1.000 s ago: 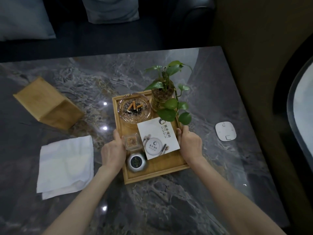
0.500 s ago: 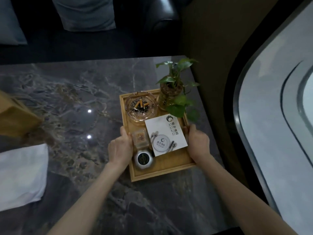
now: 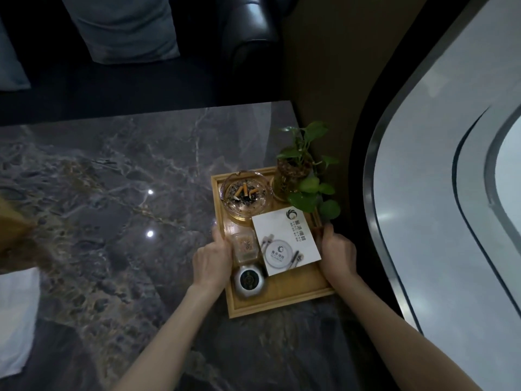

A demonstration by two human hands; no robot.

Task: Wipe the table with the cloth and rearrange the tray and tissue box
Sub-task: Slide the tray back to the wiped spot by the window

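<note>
Left hand (image 3: 212, 261) and right hand (image 3: 337, 253) clamp the tray (image 3: 277, 301) by its 2 side rims; stiff wood, loaded, tippy plant (image 3: 303, 176).

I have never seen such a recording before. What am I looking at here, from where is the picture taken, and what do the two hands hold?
There is no machine here. A person wears a camera on the head, so the picture looks down at their own bare arms. The left hand and the right hand grip the two sides of a wooden tray, near the right edge of a dark marble table. In the tray stand a glass ashtray with cigarette butts, a small plant, a white card, a small clear box and a round metal object. At the far left lie a white cloth and part of a tan tissue box.
</note>
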